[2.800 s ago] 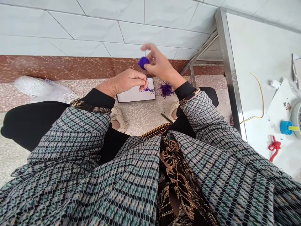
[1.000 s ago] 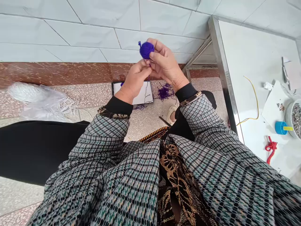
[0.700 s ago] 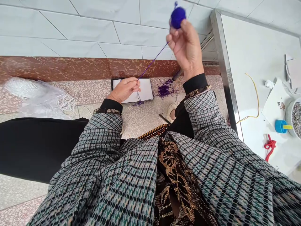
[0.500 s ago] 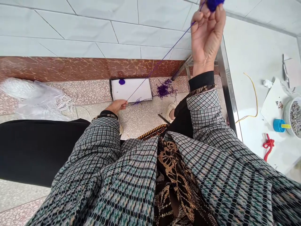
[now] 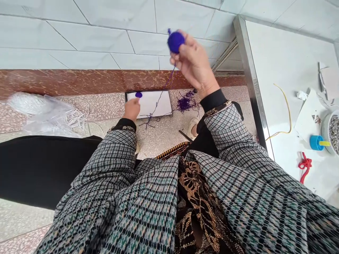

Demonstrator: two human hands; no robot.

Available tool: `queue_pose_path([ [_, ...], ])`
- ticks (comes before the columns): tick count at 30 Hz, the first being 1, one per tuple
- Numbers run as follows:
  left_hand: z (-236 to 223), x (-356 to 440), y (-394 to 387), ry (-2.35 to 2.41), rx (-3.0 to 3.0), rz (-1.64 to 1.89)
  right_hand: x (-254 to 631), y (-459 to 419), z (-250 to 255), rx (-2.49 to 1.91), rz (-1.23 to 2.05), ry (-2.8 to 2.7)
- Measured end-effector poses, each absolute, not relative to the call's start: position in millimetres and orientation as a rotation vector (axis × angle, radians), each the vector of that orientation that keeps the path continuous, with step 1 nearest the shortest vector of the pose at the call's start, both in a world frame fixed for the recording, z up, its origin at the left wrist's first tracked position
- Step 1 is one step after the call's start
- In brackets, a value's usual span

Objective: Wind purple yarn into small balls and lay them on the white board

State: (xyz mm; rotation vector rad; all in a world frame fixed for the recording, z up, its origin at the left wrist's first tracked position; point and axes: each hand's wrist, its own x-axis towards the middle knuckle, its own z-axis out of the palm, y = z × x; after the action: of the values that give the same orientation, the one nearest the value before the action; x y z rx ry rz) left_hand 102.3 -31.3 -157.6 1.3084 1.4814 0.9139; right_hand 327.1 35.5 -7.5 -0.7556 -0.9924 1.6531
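- Marking on the tabletop's [image 5: 265, 56] metal edge [image 5: 254, 84]: too small for me to read.
- Right hand [image 5: 194, 60] pinches the purple yarn ball [image 5: 176, 42], raised before the tiled wall [image 5: 132, 17].
- Strand [image 5: 156, 104] trails below, across the white tray's [image 5: 147, 105] near edge.
- Left hand [image 5: 132, 108] blurs over the tray's left corner; I can't tell its grip.
- Speckled floor [image 5: 169, 132] spreads between tray and shoe [image 5: 192, 127].

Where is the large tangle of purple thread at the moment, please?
In the head view, the purple tangle lies on the floor just right of the dark-edged white panel and above the right shoe in frame.
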Motion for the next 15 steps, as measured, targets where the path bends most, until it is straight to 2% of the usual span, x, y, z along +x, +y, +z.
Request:
queue_pose_path([
  [4,-133.2,120.6,-6.3,1.222,1.300,1.050,299.4,42.3,-37.2,-0.830,1.813,-1.048],
  [7,-105.4,130.1,10.6,0.956,1.409,0.995,296.5,42.3,-34.9,-0.867,1.800,-1.025],
  [12,-94.0,119.9,-1.3,1.126,1.395,1.116,305.1,35.1,-17.4,-0.934,1.705,-0.910],
  [15,-88.9,112.0,-14.2,1.280,1.537,1.018,304.9,36.4,-18.5,-1.011,1.669,-0.815],
])
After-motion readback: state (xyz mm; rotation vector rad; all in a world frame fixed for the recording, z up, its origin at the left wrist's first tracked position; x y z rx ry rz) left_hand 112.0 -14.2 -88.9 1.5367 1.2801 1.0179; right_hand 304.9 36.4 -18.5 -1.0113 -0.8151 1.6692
